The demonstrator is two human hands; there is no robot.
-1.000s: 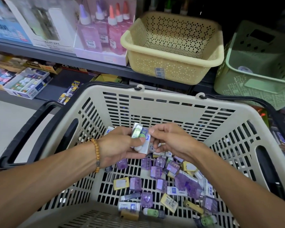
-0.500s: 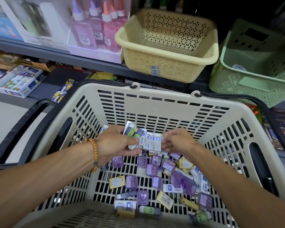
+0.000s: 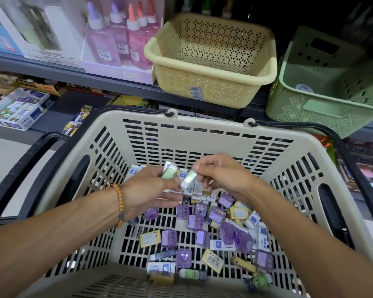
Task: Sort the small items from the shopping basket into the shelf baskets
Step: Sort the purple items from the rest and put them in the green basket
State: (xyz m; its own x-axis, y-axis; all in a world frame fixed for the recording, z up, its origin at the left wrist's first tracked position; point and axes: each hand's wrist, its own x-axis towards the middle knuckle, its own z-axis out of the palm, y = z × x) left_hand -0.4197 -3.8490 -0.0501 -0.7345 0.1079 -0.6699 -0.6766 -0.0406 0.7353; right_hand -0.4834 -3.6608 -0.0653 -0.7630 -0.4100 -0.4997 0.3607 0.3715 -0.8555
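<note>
Over the basket (image 3: 213,127), my left hand (image 3: 146,190) clamps a stack of packs (image 3: 169,172) while my right hand (image 3: 222,175) pinches 1 green pack (image 3: 188,179) beside it, probably gathering like items for the yellow bin (image 3: 211,59).

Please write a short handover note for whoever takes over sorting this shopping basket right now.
Left hand: holds a small green item, with other packs possibly in the same grip.
Right hand: pinches another green and white item.
Both hands are over the shopping basket, where many purple, yellow and white items remain on the floor.
Yellow shelf basket shows nothing inside; green shelf basket holds a round white thing.
Left: carry the held items to the shelf baskets, then sort the rest.
</note>
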